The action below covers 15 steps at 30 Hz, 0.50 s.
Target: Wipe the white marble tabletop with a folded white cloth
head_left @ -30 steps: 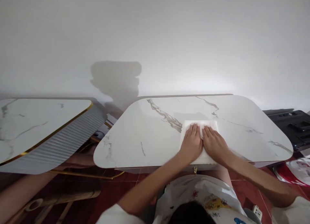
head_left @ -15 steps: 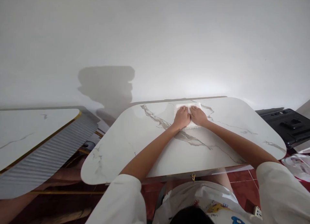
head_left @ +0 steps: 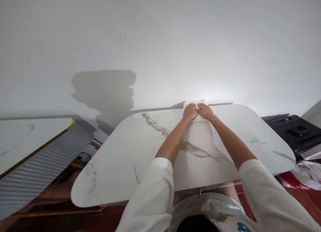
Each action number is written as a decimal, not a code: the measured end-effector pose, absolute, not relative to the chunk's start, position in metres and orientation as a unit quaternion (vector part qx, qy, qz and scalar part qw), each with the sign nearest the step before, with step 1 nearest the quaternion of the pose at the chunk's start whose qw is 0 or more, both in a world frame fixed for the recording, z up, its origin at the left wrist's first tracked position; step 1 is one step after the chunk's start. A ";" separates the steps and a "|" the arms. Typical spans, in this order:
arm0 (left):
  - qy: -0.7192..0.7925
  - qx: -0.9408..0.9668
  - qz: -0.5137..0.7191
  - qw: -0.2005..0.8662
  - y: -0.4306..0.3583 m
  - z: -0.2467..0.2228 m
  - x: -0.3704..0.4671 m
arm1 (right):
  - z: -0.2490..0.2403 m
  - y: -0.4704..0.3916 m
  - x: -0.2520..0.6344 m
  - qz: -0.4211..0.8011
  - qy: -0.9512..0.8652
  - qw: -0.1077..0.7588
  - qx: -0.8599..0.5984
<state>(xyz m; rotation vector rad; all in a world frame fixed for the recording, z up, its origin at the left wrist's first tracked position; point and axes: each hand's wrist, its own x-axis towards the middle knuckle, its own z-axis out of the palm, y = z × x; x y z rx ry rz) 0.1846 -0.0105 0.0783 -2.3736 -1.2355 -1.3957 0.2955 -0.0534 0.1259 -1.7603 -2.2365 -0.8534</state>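
A folded white cloth [head_left: 200, 118] lies at the far edge of a white marble-patterned table [head_left: 150, 151], its back part reaching past the edge towards the wall. On its left half, my left hand [head_left: 190, 112] presses down with bent fingers. Close beside it, my right hand [head_left: 205, 111] bears on the right half, fingers curled onto the fabric. Both arms are stretched forward over the tabletop. What lies beneath the palms is hidden.
A white wall [head_left: 160, 51] rises just behind the table. To the left stands another marble-patterned table [head_left: 32, 135] with a ribbed grey side. A black appliance [head_left: 298, 130] is on the right, near a clear plastic bag [head_left: 307, 173]. Gold-coloured metal [head_left: 199, 192] shows at the front edge.
Both hands have pushed the cloth away from me, from the tabletop's back area to its far edge. My arms reach farther forward, and the view has shifted slightly.
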 end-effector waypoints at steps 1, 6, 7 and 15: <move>-0.408 -0.786 -0.460 0.060 -0.012 0.081 0.191 | 0.128 -0.055 0.301 -0.289 -0.746 0.087 -0.594; -0.398 -0.790 -0.465 0.041 -0.033 0.083 0.214 | 0.130 -0.076 0.322 -0.305 -0.733 0.092 -0.602; -0.393 -0.791 -0.467 0.037 -0.039 0.081 0.216 | 0.128 -0.082 0.324 -0.306 -0.732 0.090 -0.602; -0.359 -0.816 -0.452 0.039 -0.105 0.048 0.196 | 0.093 -0.154 0.312 -0.309 -0.737 0.077 -0.596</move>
